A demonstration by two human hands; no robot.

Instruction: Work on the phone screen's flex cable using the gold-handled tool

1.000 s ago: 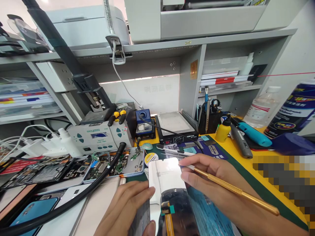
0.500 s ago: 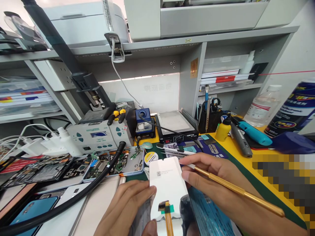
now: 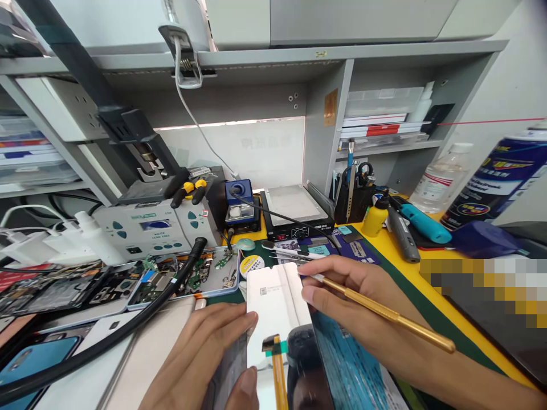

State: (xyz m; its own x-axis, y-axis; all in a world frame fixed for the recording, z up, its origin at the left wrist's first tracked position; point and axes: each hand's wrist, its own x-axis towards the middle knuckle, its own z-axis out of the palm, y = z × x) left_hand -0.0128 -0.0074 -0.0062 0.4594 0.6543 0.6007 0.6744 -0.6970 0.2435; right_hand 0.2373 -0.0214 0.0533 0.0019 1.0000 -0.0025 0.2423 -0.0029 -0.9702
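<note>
Green mat point(image 3: 431, 322) shows beside right hand point(image 3: 368, 283) gripping gold tool point(image 3: 388, 312), left hand point(image 3: 211, 341) clasping a panel's point(image 3: 273, 313) left edge.

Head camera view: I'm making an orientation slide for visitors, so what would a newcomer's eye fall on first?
Probably the shiny white-and-dark panel at bottom centre, with the left hand at its left edge. Next comes the slender gold tool, slanting across the right hand beside the panel's upper right. After those, the thick black hose sweeping through the lower left and the big blue spray can at far right stand out.
</note>
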